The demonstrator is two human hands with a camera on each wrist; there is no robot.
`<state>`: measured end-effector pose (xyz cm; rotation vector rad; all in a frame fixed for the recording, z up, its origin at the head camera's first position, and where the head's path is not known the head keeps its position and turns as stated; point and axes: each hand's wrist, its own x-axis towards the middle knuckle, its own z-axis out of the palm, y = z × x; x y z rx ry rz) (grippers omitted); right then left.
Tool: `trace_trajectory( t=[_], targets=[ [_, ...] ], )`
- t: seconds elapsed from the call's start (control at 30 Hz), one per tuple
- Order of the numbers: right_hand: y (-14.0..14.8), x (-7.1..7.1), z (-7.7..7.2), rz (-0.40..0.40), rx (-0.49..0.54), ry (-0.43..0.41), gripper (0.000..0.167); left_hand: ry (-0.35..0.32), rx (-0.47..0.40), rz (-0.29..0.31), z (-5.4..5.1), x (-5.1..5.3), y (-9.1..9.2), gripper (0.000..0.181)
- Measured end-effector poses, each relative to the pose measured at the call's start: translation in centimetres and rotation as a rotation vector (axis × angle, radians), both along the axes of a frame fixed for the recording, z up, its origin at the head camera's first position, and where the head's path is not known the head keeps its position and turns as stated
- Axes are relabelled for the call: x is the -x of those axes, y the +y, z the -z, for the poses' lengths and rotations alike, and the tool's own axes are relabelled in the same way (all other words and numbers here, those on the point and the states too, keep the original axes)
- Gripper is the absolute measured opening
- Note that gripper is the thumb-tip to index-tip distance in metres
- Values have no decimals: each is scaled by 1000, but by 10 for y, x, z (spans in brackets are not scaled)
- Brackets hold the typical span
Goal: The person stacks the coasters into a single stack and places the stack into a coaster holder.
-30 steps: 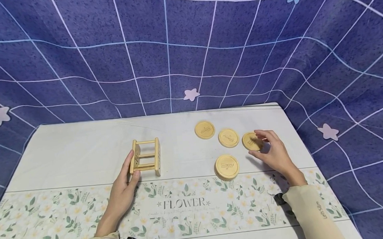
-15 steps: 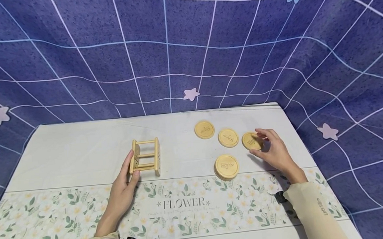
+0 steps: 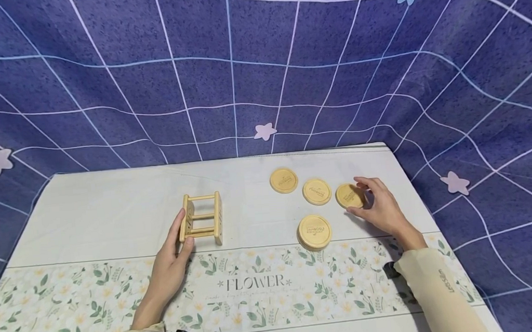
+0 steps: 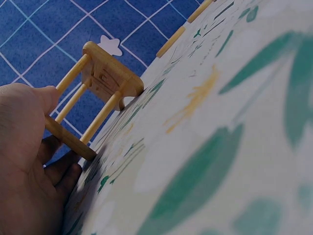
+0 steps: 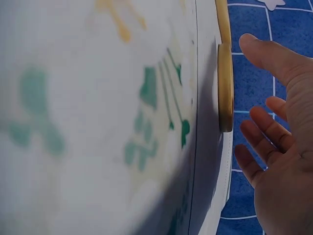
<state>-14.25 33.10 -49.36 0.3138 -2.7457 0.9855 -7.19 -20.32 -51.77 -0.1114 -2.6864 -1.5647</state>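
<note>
My left hand [image 3: 170,270] grips the left side panel of a small wooden coaster rack [image 3: 204,235], with the thumb at its near edge. The left wrist view shows the rack's rods [image 4: 101,117] and far panel [image 4: 110,73]. My right hand [image 3: 382,209] is over the rightmost round wooden coaster [image 3: 349,196], its thumb and fingers spread around the coaster's right part. In the right wrist view the fingers [image 5: 264,137] are loosely bent and apart from the visible coaster edge [image 5: 225,88]. That hand partly hides the coaster in the head view.
Two more coasters lie flat to the left, a middle one [image 3: 317,191] and a far one [image 3: 284,180]. Nearer stands a short stack of coasters [image 3: 314,231]. The white tablecloth [image 3: 110,214] has a floral band, and a blue gridded curtain [image 3: 213,87] hangs behind.
My right hand and forearm have shifted very slightly away from me, staying by the rightmost coaster. The left hand and the rack have not visibly moved.
</note>
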Motion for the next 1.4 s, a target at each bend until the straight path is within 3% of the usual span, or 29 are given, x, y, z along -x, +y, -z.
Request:
trace_trajectory(
  t=[1.03, 1.4],
  targets=[
    [4, 8, 5, -6, -57, -81, 98, 3, -6, 6, 0, 0, 0, 70],
    [5, 10, 7, -11, -120, -104, 101, -1, 2, 1, -2, 0, 0, 70]
  ],
)
